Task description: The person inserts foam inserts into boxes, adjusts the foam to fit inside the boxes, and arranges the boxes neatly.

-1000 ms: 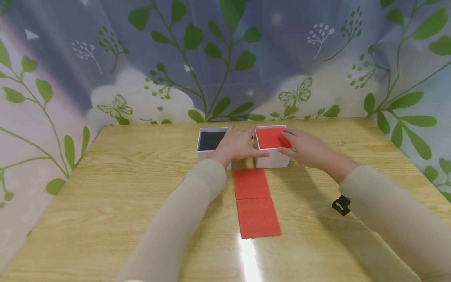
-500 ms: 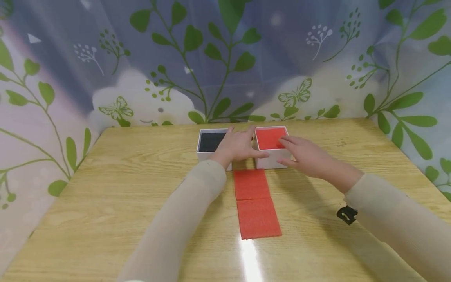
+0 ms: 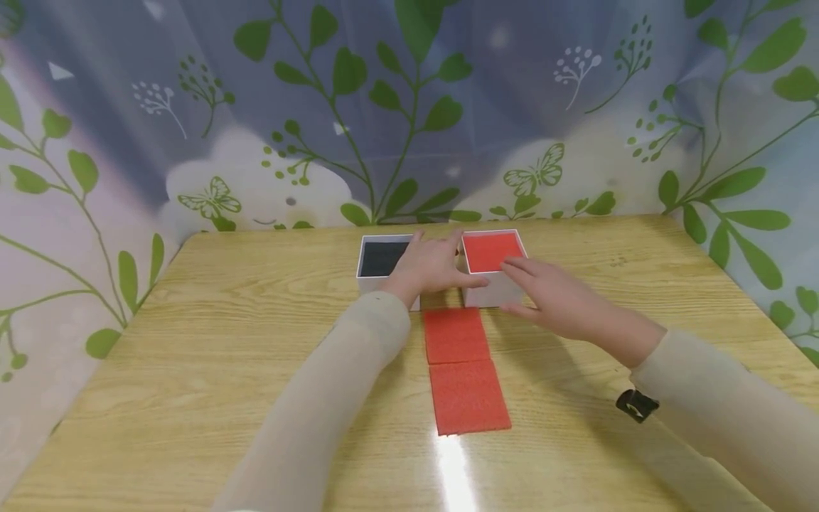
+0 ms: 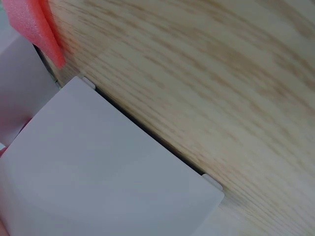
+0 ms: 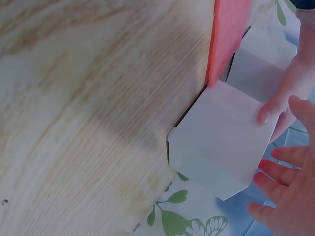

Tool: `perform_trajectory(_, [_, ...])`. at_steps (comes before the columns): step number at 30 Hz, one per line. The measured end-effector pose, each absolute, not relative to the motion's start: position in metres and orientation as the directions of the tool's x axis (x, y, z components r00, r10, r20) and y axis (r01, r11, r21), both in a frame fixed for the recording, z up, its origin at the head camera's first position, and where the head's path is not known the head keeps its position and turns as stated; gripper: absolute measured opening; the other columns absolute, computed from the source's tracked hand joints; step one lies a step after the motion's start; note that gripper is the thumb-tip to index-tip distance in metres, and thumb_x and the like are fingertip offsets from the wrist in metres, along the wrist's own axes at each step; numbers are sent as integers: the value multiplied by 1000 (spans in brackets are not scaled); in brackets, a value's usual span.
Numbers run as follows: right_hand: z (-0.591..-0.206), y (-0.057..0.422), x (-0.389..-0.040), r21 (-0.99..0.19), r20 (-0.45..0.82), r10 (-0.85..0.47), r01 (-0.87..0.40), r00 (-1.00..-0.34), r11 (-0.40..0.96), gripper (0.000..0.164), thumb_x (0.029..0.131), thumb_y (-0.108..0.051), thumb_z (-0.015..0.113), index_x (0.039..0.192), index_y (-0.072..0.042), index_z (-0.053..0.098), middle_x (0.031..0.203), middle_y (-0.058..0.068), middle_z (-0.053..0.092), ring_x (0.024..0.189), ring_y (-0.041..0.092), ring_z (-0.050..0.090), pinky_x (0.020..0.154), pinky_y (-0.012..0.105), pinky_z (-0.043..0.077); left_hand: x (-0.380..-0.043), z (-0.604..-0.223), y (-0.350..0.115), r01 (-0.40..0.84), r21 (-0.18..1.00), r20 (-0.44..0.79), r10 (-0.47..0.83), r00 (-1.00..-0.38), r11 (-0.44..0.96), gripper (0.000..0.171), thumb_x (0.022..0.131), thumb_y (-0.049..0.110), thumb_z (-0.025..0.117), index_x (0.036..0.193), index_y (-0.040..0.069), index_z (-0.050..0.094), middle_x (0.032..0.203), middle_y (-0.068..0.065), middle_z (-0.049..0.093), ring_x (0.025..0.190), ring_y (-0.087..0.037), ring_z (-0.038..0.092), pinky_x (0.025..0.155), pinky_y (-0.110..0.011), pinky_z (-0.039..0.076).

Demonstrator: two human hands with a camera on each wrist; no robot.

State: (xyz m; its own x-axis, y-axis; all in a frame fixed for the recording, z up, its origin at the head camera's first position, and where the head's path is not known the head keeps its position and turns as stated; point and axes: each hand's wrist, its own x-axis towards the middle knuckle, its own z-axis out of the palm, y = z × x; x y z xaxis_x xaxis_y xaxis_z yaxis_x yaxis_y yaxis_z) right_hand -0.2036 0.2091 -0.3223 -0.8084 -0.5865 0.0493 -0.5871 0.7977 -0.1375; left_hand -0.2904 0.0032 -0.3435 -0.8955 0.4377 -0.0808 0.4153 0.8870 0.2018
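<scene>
Two white boxes stand side by side at the back of the table. Black material fills the left box (image 3: 372,285); the right box (image 3: 495,290) holds a flat red piece (image 3: 491,249). My left hand (image 3: 430,264) spreads over the gap between them, its thumb against the right box's front wall, its other fingers partly hidden by the boxes. My right hand (image 3: 555,295) hovers at that box's front right edge, fingers loosely extended, nothing held. In the right wrist view its fingers (image 5: 280,172) appear beside the box wall. Two red foam-like squares (image 3: 470,397) lie end to end before the boxes.
The wooden table (image 3: 256,370) runs back to a curtain (image 3: 409,142) printed with leaves and butterflies. A black strap (image 3: 637,405) hangs under the right sleeve. Bright light reflects on the tabletop below the red squares.
My right hand has drawn back toward me, from above the red piece in the right box to the box's front edge. My left hand and the red squares stay in place.
</scene>
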Motion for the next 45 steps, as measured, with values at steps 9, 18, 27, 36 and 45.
perform_trajectory(9, [-323,206,-194,-162,52,-603,-603,-796,781,72,89,-35,63,140,5,35,141,24,37,125,41,39,101,54,32,-291,-344,3,420,205,-81,443,-893,884,109,69,80,51,150,16,16,111,12,64,116,-21,53,112,-47,3])
perform_trajectory(18, [-324,201,-187,-163,71,-625,-627,-778,762,72,87,-34,65,140,5,36,140,23,39,126,40,39,101,54,32,-290,-343,3,421,194,-84,442,-893,886,110,69,81,49,150,15,17,113,11,63,116,-20,53,112,-47,4])
perform_trajectory(27, [-327,195,-180,-158,119,-668,-679,-734,717,72,86,-32,67,140,5,36,140,21,39,126,38,39,101,52,33,-290,-342,2,428,187,-75,447,-891,884,108,70,80,50,150,16,17,116,10,62,118,-20,51,111,-48,5])
perform_trajectory(36, [-326,190,-172,-147,111,-686,-694,-719,705,74,85,-34,68,140,4,36,143,19,37,128,36,38,101,53,33,-289,-342,3,430,175,-68,447,-892,885,102,73,74,53,149,15,19,117,9,62,120,-21,50,111,-48,6])
perform_trajectory(45, [-333,181,-157,-108,73,-759,-762,-647,639,78,85,-46,64,140,3,37,143,19,37,129,38,35,102,52,32,-290,-342,2,432,178,-61,448,-892,884,108,70,79,51,150,15,17,116,9,62,120,-21,50,111,-48,6])
